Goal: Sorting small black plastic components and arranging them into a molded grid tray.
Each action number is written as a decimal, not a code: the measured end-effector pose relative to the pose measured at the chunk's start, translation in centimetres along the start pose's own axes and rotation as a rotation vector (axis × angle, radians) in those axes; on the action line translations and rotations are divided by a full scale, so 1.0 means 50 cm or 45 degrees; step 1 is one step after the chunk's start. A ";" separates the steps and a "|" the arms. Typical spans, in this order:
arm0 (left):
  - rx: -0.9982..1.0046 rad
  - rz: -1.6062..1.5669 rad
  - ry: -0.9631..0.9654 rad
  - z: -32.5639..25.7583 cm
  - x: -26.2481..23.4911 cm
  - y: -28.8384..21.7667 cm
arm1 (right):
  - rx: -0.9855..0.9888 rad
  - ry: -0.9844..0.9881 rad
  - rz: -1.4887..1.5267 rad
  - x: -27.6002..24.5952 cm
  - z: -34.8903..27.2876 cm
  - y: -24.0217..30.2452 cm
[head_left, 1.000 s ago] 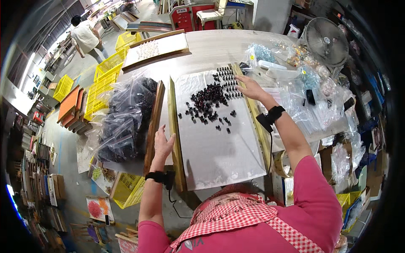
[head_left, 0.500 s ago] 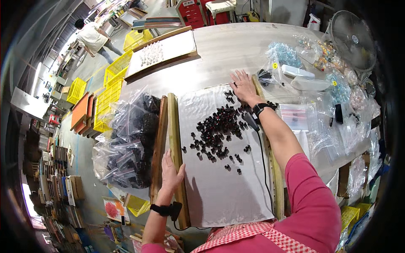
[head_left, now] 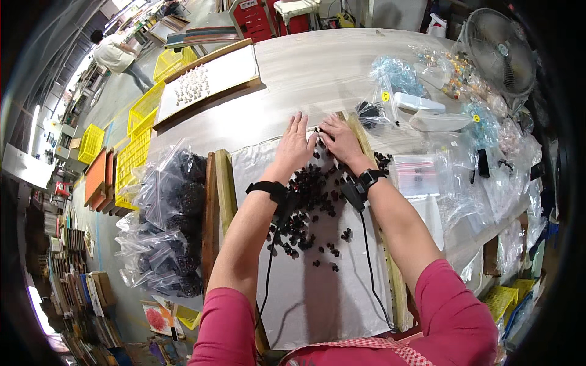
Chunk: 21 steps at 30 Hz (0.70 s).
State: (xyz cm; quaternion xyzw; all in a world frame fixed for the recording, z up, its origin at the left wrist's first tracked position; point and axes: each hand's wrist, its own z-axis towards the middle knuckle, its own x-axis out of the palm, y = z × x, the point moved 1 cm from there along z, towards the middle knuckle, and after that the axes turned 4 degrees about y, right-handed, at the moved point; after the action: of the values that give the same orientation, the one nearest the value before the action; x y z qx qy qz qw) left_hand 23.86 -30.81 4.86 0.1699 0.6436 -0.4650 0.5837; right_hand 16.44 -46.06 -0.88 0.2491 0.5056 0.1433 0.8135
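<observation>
A board covered with white cloth (head_left: 305, 323) lies before me between two pale wooden rails. Small black pieces with touches of red (head_left: 308, 186) are heaped on its middle and scattered toward me; their exact kind is too small to tell. At the board's far end my left hand (head_left: 296, 144) is open, fingers stretched away from me. Close beside it, my right hand (head_left: 342, 141) is also open, fingers pointing up and left near the right rail (head_left: 361, 137). A few black pieces show between the two hands. My forearms partly cover the heap.
Bulging clear bags of dark pieces (head_left: 183, 213) stand left of the board. A tray with rows of pale pieces (head_left: 210, 82) sits at the far left. Bags of beads (head_left: 397, 76), empty clear bags (head_left: 464, 183) and a fan (head_left: 500, 52) are at the right. A person (head_left: 116, 55) walks beyond yellow crates (head_left: 135, 152).
My left hand has moved from the left rail to the far end of the board, beside my right. My right hand has shifted slightly left. The view has shifted a little.
</observation>
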 end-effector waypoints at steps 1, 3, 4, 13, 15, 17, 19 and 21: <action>0.012 -0.010 0.010 0.017 0.024 0.005 | 0.016 -0.001 -0.009 -0.003 -0.001 -0.002; 0.114 -0.120 0.159 0.032 0.059 0.010 | 0.046 0.025 0.096 -0.011 -0.003 0.013; 0.137 -0.211 0.153 0.036 0.080 -0.003 | -0.029 -0.119 0.040 -0.011 -0.004 0.006; 0.228 -0.540 0.047 0.003 0.097 -0.003 | 0.062 -0.216 0.270 -0.016 -0.022 0.019; 0.255 -0.689 0.043 -0.003 0.097 -0.001 | 0.107 -0.137 0.329 -0.020 -0.024 0.023; 0.270 -0.672 0.023 -0.006 0.099 0.003 | 0.097 -0.144 0.355 -0.024 -0.028 0.023; 0.285 -0.655 0.007 -0.012 0.097 0.008 | 0.092 -0.152 0.382 -0.028 -0.031 0.024; 0.247 -0.816 0.105 -0.022 0.091 0.016 | 0.127 -0.131 0.470 -0.031 -0.034 0.025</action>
State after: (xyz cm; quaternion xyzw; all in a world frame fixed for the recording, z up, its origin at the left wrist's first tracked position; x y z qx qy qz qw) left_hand 22.63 -30.99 0.25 0.0323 0.6402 -0.6766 0.3623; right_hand 14.25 -45.31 0.35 0.3846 0.4156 0.2518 0.7848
